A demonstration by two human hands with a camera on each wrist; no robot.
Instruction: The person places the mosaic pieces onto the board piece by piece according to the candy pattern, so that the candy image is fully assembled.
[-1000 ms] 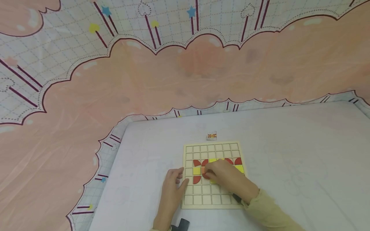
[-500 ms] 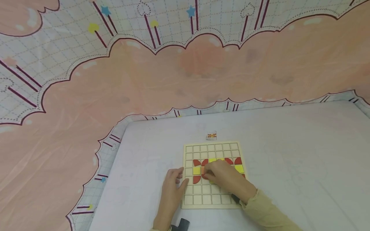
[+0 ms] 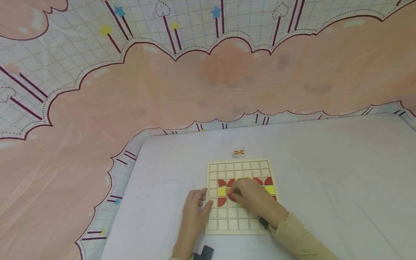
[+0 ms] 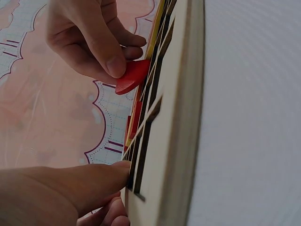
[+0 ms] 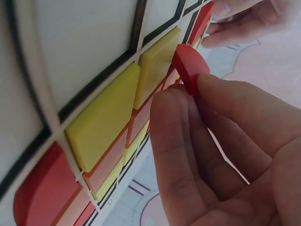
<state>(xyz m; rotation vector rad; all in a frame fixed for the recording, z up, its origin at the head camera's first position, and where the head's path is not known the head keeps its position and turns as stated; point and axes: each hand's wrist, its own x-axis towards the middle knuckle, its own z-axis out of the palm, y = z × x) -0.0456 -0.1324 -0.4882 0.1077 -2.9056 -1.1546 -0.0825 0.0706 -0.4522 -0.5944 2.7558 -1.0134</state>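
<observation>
My right hand (image 3: pixel 255 196) pinches a red quarter-round tile (image 5: pixel 190 66) between thumb and fingers. One end of that tile meets the wooden grid board (image 3: pixel 222 224), while the rest tilts up, as the left wrist view shows. My left hand (image 3: pixel 195 209) rests at the board's left edge, thumb on the rim and the other fingers loosely beside it. A yellow square tile (image 3: pixel 221 191) and a red quarter-round tile (image 3: pixel 222 202) lie in cells on the left. Yellow tiles (image 5: pixel 106 117) and an orange tile (image 5: pixel 107 162) fill cells near the right hand, which hides part of the middle.
A small printed pattern card (image 3: pixel 238 152) lies just beyond the board's far edge. The white table (image 3: pixel 156 187) surrounds the board, and a patterned curtain (image 3: pixel 195 90) hangs behind. Dark wrist devices (image 3: pixel 206 252) show near both forearms.
The right hand stays over nearly the same cell, its forearm shifted slightly to the left. The left hand and the board hold their places.
</observation>
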